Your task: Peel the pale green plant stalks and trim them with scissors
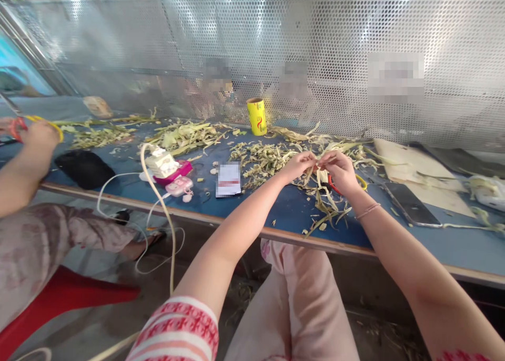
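Observation:
My left hand (299, 166) and my right hand (340, 170) meet over the blue table, fingertips pinched together. Between them they hold a dried leaf strip (309, 177), its far end partly hidden by the fingers. Scissors (361, 181) with red and yellow handles show behind and below my right hand; whether they hang from it or lie on the table, I cannot tell. Just left of my hands spreads a pile of cut, curled leaf pieces (262, 161). More shreds (329, 208) lie directly under my hands, close to the table's front edge.
A yellow cylinder (257, 118) stands by the perforated metal panel (335, 45). A card (229, 179), a plug adapter (163, 163) with cables and a black pouch (84, 169) lie leftward. At right are a phone (410, 204) and cardboard (418, 166). Another person's hand (39, 134) holds scissors.

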A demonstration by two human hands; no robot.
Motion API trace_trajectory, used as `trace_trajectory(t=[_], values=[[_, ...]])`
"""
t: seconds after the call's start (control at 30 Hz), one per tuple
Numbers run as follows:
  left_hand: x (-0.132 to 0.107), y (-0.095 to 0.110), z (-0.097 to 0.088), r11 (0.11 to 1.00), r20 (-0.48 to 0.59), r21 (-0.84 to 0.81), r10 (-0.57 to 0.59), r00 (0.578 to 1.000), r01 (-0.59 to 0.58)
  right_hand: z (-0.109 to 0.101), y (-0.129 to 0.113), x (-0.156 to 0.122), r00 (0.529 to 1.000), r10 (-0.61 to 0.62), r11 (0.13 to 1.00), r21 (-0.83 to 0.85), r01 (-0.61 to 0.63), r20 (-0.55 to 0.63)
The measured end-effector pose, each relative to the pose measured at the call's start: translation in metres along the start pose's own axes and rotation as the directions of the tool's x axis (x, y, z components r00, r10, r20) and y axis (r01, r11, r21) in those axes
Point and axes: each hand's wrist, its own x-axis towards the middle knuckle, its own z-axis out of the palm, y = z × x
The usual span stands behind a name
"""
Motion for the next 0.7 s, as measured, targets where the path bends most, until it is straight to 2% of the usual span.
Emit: trace_trajectory(t=[0.13, 0.23, 0.33, 0.4, 0.47, 0.57, 0.7], values=[[-0.0015, 0.0025, -0.0018, 0.997, 0.024, -0.077, 0.008, 1.0, -0.007, -0.0026, 0.0032, -0.0001, 0.997, -0.014, 1.0, 0.018, 0.013, 0.073], [-0.002, 0.0034, -0.0024, 0.992, 0.008, -0.126, -0.029, 1.0, 0.03, -0.0051, 0.0055, 0.0006, 0.991, -0.079, 0.983, -0.155, 0.096, 0.109], [-0.0019, 0.0042, -0.0032, 0.98, -0.006, -0.194, -0.057, 0.998, 0.055, -0.0071, 0.0059, 0.0013, 0.955, -0.211, 0.885, -0.375, 0.276, 0.207], [-0.0019, 0.0053, -0.0033, 0.972, -0.016, -0.223, -0.072, 0.997, 0.066, -0.0071, 0.0044, 0.0014, 0.908, -0.291, 0.788, -0.463, 0.406, 0.302], [-0.0023, 0.0065, -0.0026, 0.961, -0.029, -0.262, -0.099, 0.995, 0.088, -0.0059, 0.0023, 0.0012, 0.874, -0.314, 0.714, -0.514, 0.475, 0.371], [-0.0027, 0.0075, -0.0004, 0.935, -0.036, -0.337, -0.133, 0.99, 0.113, -0.0028, 0.0006, 0.0007, 0.877, -0.303, 0.665, -0.576, 0.475, 0.374], [-0.0015, 0.0045, 0.0019, 0.921, -0.033, -0.375, -0.13, 0.991, 0.108, 0.0005, 0.0021, 0.0003, 0.89, -0.312, 0.657, -0.601, 0.455, 0.333]])
